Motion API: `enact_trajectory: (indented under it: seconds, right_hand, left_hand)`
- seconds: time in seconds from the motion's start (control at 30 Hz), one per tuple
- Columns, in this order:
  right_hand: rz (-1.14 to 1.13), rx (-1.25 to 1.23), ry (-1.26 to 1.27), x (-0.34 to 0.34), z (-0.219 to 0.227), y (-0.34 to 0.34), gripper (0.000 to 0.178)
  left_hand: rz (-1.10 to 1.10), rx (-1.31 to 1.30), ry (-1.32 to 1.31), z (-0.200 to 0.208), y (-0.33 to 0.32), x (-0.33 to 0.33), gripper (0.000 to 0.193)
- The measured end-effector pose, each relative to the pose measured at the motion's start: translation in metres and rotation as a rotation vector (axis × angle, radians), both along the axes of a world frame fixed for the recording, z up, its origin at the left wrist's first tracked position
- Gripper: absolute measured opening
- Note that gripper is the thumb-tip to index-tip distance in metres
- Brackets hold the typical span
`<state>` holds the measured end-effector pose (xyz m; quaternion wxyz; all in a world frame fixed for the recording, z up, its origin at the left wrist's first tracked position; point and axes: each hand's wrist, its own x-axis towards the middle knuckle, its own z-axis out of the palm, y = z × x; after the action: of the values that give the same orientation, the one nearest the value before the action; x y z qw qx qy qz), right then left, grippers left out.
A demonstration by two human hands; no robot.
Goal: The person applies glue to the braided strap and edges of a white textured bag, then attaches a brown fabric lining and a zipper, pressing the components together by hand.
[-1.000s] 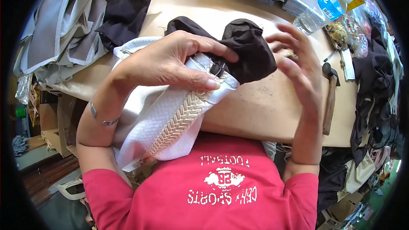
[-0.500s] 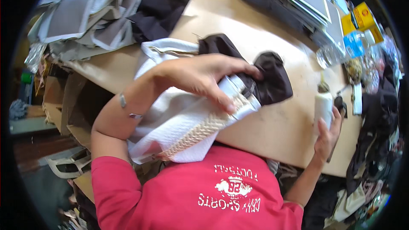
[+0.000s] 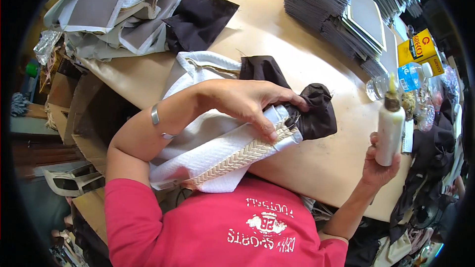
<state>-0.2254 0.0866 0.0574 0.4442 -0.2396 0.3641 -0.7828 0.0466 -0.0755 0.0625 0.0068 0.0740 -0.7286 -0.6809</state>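
Observation:
My left hand (image 3: 250, 106) is closed over the edge of a white textured fabric bag piece (image 3: 217, 160), its thumb on top near the end of a cream braided trim (image 3: 237, 154). Dark brown lining cloth (image 3: 316, 113) bunches out beyond my fingertips. The rest of the piece hangs under my left forearm and lies against the red shirt. At the right, my right hand (image 3: 380, 169) is wrapped round the lower part of a white squeeze bottle (image 3: 390, 131). The bottle stands upright in that grip, with a brown collar and a yellowish nozzle pointing up.
Grey and white fabric pieces (image 3: 101, 7) are heaped at the far left of the wooden table (image 3: 277, 29). Stacked grey panels (image 3: 321, 0) stand at the far right, near a clear water bottle (image 3: 408, 76) and a yellow box (image 3: 419, 52). An open cardboard box (image 3: 94, 118) sits left of the table.
My right hand has gone from beside the squeeze bottle to a grip round its lower part, and the bottle appears lifted. My left hand keeps its hold; the whole view has shifted slightly.

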Motion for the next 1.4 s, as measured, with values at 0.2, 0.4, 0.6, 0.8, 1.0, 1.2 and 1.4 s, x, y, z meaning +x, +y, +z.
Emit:
enact_trajectory:
  seconds: [0.2, 0.4, 0.6, 0.8, 1.0, 1.2, 1.4]
  right_hand:
    - [0.053, 0.049, 0.509, 0.004, 0.015, 0.002, 0.057]
    - [0.101, -0.097, 0.999, 0.025, 0.049, -0.003, 0.050]
    - [0.185, -0.213, 1.201, 0.039, 0.063, -0.013, 0.045]
    - [0.215, -0.372, 1.435, 0.053, 0.075, -0.019, 0.041]
    - [0.310, -0.388, 1.582, 0.047, 0.083, -0.007, 0.040]
    - [0.336, -0.529, 1.619, 0.051, 0.083, -0.016, 0.036]
    - [0.279, -0.550, 1.559, 0.056, 0.080, -0.019, 0.033]
  left_hand:
    - [0.018, 0.066, 0.032, -0.003, 0.003, -0.003, 0.071]
    - [0.017, 0.080, 0.031, -0.004, 0.003, -0.003, 0.070]
    - [0.003, 0.052, 0.041, -0.005, 0.001, -0.004, 0.071]
    - [0.010, 0.015, 0.038, -0.003, 0.002, -0.005, 0.071]
    - [-0.007, 0.039, 0.016, -0.005, 0.003, -0.005, 0.071]
    - [-0.003, 0.022, 0.052, -0.007, 0.004, -0.006, 0.071]
    - [-0.006, 0.009, 0.053, -0.006, 0.003, -0.008, 0.071]
